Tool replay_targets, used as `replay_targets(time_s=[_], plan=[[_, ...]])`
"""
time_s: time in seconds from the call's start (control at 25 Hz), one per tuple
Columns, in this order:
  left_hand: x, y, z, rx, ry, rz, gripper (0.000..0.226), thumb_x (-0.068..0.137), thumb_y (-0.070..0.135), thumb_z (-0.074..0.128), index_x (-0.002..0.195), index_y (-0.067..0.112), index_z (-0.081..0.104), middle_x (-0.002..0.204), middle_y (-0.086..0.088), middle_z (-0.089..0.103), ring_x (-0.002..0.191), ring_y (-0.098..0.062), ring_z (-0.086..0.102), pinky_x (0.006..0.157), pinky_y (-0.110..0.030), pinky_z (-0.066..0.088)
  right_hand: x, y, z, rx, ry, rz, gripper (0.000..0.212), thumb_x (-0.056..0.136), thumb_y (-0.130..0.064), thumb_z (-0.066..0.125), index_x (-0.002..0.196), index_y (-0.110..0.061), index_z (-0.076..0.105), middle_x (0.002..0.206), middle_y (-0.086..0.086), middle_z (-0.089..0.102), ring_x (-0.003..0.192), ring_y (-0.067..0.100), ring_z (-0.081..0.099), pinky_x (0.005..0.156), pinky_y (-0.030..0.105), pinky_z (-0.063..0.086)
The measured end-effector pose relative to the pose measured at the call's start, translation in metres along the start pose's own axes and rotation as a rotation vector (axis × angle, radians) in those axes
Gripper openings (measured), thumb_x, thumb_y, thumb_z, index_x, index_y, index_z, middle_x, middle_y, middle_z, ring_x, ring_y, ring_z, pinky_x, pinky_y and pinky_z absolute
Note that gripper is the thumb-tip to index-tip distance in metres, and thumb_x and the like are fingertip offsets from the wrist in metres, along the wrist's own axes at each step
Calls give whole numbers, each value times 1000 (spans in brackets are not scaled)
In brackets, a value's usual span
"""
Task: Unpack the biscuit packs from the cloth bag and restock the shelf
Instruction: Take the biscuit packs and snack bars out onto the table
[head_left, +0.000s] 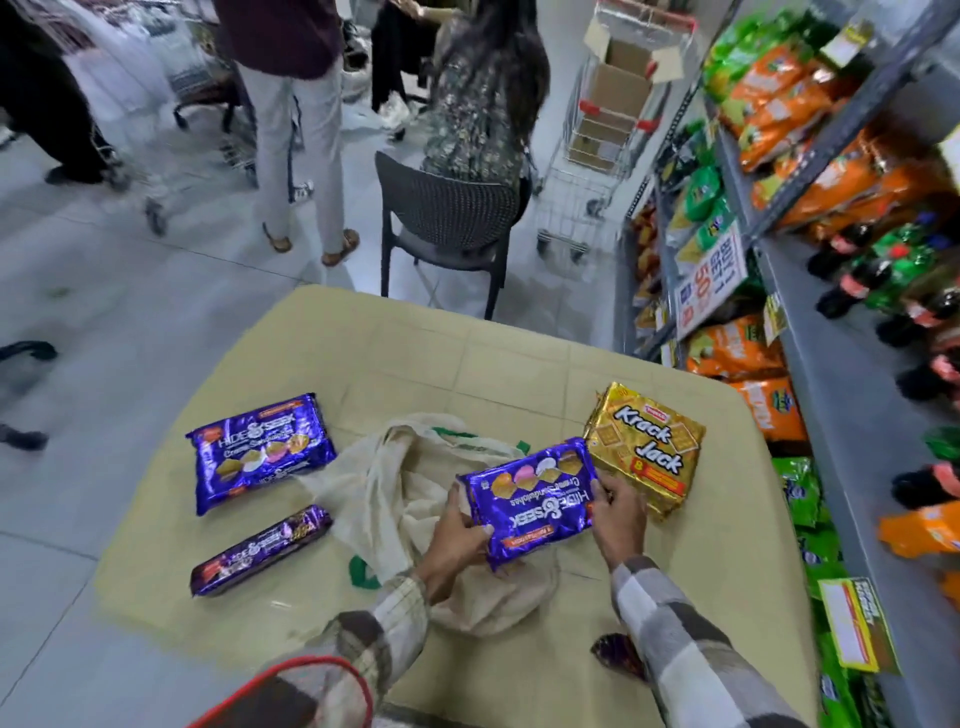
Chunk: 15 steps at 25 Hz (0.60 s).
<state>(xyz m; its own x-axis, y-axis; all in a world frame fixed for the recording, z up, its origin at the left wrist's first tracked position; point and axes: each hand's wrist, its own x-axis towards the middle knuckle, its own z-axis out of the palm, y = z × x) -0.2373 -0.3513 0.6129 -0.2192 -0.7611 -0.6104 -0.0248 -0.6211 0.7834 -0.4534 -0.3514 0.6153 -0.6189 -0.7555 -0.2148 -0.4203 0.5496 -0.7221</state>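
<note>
A cream cloth bag (400, 483) with green handles lies crumpled in the middle of the beige table (467, 353). Just above the bag, both hands hold a purple Hide & Seek biscuit pack (530, 501): my left hand (457, 540) grips its left end and my right hand (618, 514) its right end. A gold Krack Jack pack (647, 447) lies on the table, touching my right hand's far side. A second purple Hide & Seek pack (260, 449) and a slim dark purple roll pack (260, 551) lie on the table's left side.
Grey shelves (852, 395) along the right hold orange and green snack bags and cola bottles. Beyond the table a person sits on a dark chair (447, 228); others stand near shopping carts (597, 156). A small dark purple wrapper (618, 657) lies by my right sleeve.
</note>
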Motion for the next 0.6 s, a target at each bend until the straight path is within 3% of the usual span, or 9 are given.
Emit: replay_targets(time_s=[0.08, 0.2, 0.28, 0.4, 0.48, 0.6], plan=[[-7, 9, -28, -91, -14, 23, 69, 75, 1, 66, 112, 55, 44, 71, 4, 72, 63, -12, 71, 52, -31, 59, 7, -39, 24, -51, -80, -105, 24, 96, -9, 57, 114, -7, 72, 114, 14, 69, 110, 32, 61, 95, 38, 47], [-7, 18, -63, -308, 101, -45, 55, 83, 0, 64, 125, 26, 39, 85, -14, 71, 62, -27, 70, 61, -38, 62, 19, -103, 61, -192, -181, -321, 26, 92, -4, 58, 111, -8, 75, 105, 14, 70, 104, 35, 62, 90, 38, 46], [-6, 22, -79, -475, 152, -95, 26, 98, 23, 55, 114, 17, 35, 103, -24, 68, 68, -37, 70, 71, -51, 60, 22, -148, 88, -252, -262, -443, 28, 90, -2, 57, 108, -11, 77, 100, 12, 70, 100, 34, 63, 89, 38, 47], [-1, 21, -99, -613, 191, -87, 33, 101, 45, 45, 99, 16, 30, 111, -21, 68, 83, -46, 70, 78, -58, 58, 15, -213, 136, -399, -408, -710, 33, 86, 0, 55, 99, -17, 80, 90, 10, 69, 92, 33, 62, 81, 38, 48], [3, 19, -114, -582, 211, -55, 26, 101, 38, 50, 102, 16, 35, 107, -17, 71, 84, -39, 74, 71, -45, 58, 1, -249, 174, -478, -515, -884, 33, 86, 0, 53, 94, -17, 80, 87, 8, 69, 91, 34, 59, 80, 39, 47], [16, 17, -137, -533, 178, -1, 19, 100, 27, 56, 117, 23, 52, 100, -3, 75, 75, -13, 73, 64, -30, 56, -26, -288, 233, -647, -650, -1147, 34, 88, 0, 53, 99, -19, 79, 94, 4, 71, 95, 30, 57, 82, 38, 43]])
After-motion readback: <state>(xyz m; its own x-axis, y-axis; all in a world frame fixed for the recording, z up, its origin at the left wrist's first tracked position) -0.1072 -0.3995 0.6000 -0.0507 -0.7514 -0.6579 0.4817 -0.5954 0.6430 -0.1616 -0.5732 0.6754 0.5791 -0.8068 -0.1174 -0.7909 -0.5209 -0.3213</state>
